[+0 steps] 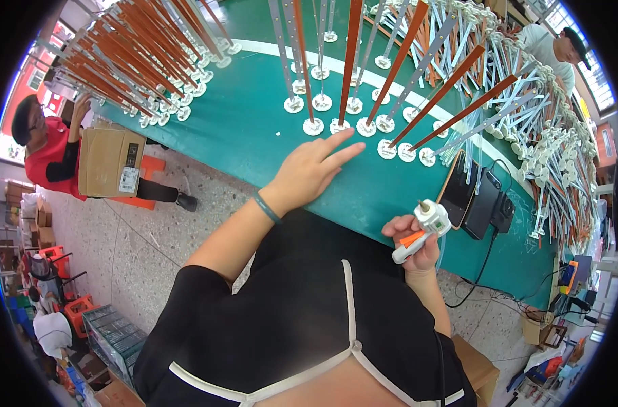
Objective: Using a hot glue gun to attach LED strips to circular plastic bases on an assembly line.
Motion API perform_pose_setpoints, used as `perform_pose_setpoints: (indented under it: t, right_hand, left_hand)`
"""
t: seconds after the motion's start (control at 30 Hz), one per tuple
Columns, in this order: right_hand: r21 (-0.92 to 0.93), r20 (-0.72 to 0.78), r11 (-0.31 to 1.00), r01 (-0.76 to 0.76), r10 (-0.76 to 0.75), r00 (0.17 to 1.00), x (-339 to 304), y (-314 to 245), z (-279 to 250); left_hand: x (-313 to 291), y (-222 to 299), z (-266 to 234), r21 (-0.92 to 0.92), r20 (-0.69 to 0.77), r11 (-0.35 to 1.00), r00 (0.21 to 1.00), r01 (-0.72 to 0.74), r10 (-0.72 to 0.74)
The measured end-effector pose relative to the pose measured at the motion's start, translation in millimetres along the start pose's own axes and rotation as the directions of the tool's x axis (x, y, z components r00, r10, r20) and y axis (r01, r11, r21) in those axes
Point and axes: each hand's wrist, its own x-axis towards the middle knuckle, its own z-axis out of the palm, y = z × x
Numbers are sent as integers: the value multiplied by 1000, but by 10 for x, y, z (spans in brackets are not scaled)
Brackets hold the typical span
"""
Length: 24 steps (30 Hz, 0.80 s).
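- A green table [248,129] fills the upper middle of the view, its near edge just in front of the person, with speckled floor [139,264] beyond its left side.
- A white glue gun [432,218] with an orange trigger [412,239] is over the near edge, in the right hand [427,257]; its grip slants down-left, and its nozzle points up and slightly left, toward the standing strips.
- The right hand is curled round the grip.
- The left hand [304,173] lies up-left of the gun, holding nothing that shows, its fingers stretched up-right and somewhat spread.
- Just past those fingertips is a round white base [339,127]; whether they touch it, I cannot tell. The left hand is much nearer to it than the right.
- From that base a brown strip [350,61] stands upright, its long axis running away up the view with a slight rightward lean.
- Three more bases [407,152] sit to the right, above the gun, their strips slanting up-right.
- Farther right lie a phone [458,186] and a big heap of strips [560,149].
- At far left, a co-worker in red [47,159] is beside a cardboard box [110,163].
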Motion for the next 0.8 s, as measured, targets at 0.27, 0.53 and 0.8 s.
perform_pose_setpoints:
  t: [0.27,0.53,0.8]
  right_hand:
    - [-14,-22,998,60,-60,998,-19,-17,43]
    - [-9,-15,1000,16,-16,1000,13,-29,48]
    - [-52,-17,999,6,-7,1000,32,-14,40]
  left_hand:
    - [-244,-291,-295,156,-40,937,950,313,-310]
    - [-986,-733,-2019,585,-372,442,709,680,-599]
    - [-908,-862,-2035,-96,-841,763,358,640,-406]
